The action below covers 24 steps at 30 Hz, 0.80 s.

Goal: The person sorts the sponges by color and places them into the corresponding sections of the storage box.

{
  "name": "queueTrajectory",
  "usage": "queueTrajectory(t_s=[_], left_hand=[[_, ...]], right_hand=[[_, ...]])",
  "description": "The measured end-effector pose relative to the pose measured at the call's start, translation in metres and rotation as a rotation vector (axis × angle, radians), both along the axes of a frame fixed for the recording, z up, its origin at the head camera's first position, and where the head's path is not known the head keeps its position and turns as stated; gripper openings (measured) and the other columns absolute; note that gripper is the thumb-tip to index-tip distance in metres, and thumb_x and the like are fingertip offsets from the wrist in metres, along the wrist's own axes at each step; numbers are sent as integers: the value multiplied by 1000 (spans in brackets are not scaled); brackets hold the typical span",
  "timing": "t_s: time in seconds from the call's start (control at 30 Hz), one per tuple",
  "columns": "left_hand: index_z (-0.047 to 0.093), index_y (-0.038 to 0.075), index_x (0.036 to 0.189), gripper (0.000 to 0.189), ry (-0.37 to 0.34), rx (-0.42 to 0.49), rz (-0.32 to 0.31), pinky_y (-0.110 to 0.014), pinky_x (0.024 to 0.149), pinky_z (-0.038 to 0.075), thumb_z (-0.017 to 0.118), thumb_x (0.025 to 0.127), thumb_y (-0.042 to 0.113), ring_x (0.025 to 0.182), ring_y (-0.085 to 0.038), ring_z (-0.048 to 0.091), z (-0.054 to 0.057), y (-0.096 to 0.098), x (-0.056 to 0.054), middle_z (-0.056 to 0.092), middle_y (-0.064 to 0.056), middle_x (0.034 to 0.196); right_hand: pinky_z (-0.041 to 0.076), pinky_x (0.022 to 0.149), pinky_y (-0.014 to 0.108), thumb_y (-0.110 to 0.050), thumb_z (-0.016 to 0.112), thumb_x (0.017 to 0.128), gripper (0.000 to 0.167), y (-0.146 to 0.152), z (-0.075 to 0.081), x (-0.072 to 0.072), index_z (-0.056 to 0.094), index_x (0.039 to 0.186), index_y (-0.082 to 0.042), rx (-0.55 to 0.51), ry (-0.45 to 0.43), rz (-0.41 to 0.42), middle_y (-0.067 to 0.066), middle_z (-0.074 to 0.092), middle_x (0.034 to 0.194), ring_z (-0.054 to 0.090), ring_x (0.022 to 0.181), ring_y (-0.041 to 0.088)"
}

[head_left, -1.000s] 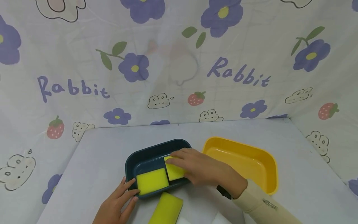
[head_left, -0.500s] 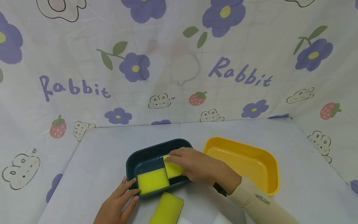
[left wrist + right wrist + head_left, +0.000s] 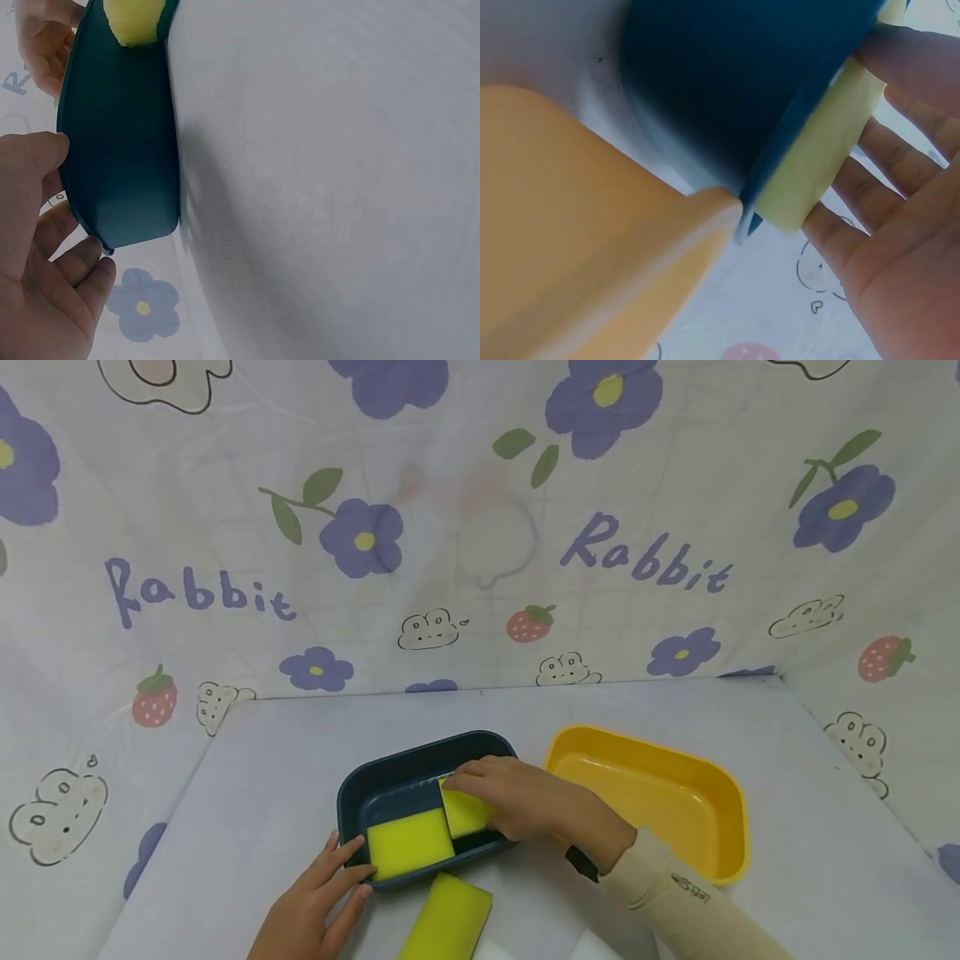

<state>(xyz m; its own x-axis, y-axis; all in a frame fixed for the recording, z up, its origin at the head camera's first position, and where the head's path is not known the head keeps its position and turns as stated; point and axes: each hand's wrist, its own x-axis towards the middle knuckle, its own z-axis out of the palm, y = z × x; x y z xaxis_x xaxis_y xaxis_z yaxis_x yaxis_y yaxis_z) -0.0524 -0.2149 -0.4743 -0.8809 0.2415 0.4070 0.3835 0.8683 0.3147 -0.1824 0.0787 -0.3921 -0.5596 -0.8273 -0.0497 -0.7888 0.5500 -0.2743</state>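
Observation:
A dark teal tray [image 3: 382, 772] stands on the table with two yellow sponges inside. My left hand [image 3: 307, 906] rests at its left end; in the left wrist view the fingers [image 3: 79, 259] lie loosely along the tray rim. The left sponge [image 3: 411, 845] lies flat against the near wall. My right hand [image 3: 525, 797] reaches over the tray and grips the right sponge [image 3: 467, 814], thumb and fingers on opposite sides. In the right wrist view that pale yellow sponge [image 3: 810, 172] stands above the rim. The right hand covers its right part.
A yellow tray [image 3: 645, 785] stands right of the teal one, beneath my right forearm. Another yellow sponge [image 3: 447, 918] lies in front of the teal tray. White pieces [image 3: 591, 946] show at the bottom edge. A printed curtain [image 3: 465, 552] hangs behind the table.
The right sponge has shifted slightly toward the far wall, with my right hand on it. My right forearm has drawn a little to the left. My left hand stays at the tray rim.

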Motion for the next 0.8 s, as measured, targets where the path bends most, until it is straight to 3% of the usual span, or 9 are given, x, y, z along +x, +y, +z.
queueTrajectory(t_s=[0.5, 0.8], left_hand=[[76, 25, 109, 22, 9, 5, -5, -44, 87, 57, 80, 87, 25, 132, -29, 51, -2, -1, -1, 60, 2, 139], [76, 24, 109, 21, 27, 14, -17, -44, 86, 57, 80, 88, 25, 133, -29, 51, -5, -2, -1, 59, 3, 140]], right_hand=[[38, 112, 37, 2, 76, 85, 63, -4, -15, -10, 53, 142, -15, -3, 39, 0, 3, 56, 140, 51, 128, 21], [34, 114, 40, 7, 67, 87, 59, -9, -26, -18, 55, 141, -13, -12, 149, 25, 3, 58, 138, 51, 128, 22]])
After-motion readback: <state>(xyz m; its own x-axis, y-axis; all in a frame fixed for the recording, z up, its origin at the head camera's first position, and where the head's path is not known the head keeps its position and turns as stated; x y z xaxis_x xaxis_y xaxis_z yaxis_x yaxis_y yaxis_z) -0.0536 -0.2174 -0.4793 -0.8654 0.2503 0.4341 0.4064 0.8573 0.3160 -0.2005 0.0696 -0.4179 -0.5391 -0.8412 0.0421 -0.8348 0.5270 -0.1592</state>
